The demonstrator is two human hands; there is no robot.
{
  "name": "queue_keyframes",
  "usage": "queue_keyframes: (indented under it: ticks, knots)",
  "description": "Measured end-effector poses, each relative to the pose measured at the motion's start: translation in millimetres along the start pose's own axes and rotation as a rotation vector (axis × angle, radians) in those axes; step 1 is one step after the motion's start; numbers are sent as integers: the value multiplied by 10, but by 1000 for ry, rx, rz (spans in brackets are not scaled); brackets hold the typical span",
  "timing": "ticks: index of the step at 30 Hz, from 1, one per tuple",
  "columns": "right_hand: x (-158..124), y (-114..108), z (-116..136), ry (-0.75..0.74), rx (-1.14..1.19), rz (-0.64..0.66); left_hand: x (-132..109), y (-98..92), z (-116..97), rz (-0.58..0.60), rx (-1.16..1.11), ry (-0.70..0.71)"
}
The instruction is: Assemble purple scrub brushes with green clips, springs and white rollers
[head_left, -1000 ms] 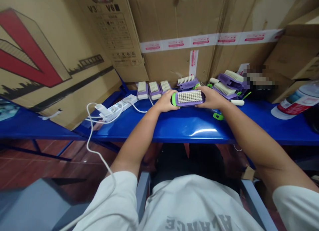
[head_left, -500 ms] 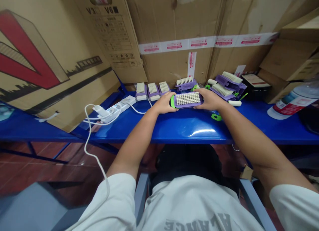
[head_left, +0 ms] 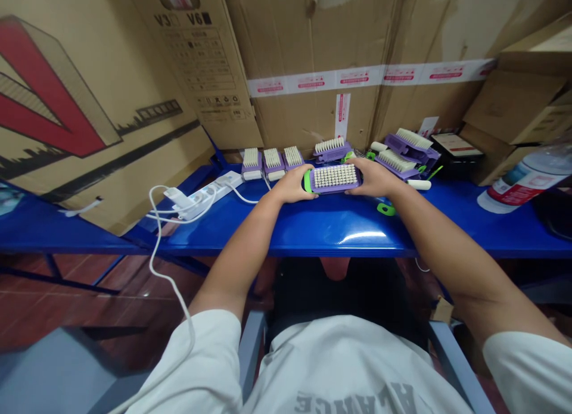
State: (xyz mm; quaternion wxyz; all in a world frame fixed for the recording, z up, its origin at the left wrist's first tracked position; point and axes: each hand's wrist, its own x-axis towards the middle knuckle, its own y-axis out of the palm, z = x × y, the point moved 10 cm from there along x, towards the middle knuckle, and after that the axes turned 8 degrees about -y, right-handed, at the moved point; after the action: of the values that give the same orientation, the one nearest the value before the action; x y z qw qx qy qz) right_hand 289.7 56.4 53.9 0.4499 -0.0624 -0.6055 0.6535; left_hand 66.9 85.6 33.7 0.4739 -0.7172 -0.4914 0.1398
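A purple brush head (head_left: pixel 335 176) with rows of pale bristles facing up is held between my two hands over the blue table. My left hand (head_left: pixel 292 186) grips its left end, by a bright green part. Around the right end closes my right hand (head_left: pixel 370 177). Behind my left hand stand three similar purple pieces with white bristles (head_left: pixel 271 159). Another bristled purple piece (head_left: pixel 330 147) lies just beyond the held brush. To the right of my right hand is a pile of purple brush pieces (head_left: pixel 404 153). A green loop-shaped part (head_left: pixel 386 209) rests under my right forearm.
On the blue table (head_left: pixel 313 235) a white power strip (head_left: pixel 208 195) lies at left, its cable hanging over the edge. Cardboard (head_left: pixel 313 39) walls off the back. A clear bottle (head_left: pixel 521 184) and a black box (head_left: pixel 456 155) stand at right. A white roller (head_left: pixel 419 184) lies near the pile.
The brush head stays in both hands at almost the same spot. The view has shifted very slightly, and my legs under the table have shifted.
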Motion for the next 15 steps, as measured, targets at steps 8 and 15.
queue_keyframes:
  ticks: [8, 15]
  knots:
    - [5, 3, -80, -49, 3, -65, 2, 12, 40, 2, 13, -23]
    - [1, 13, -89, -58, -1, -60, -4, 7, 30, -24, 28, 10]
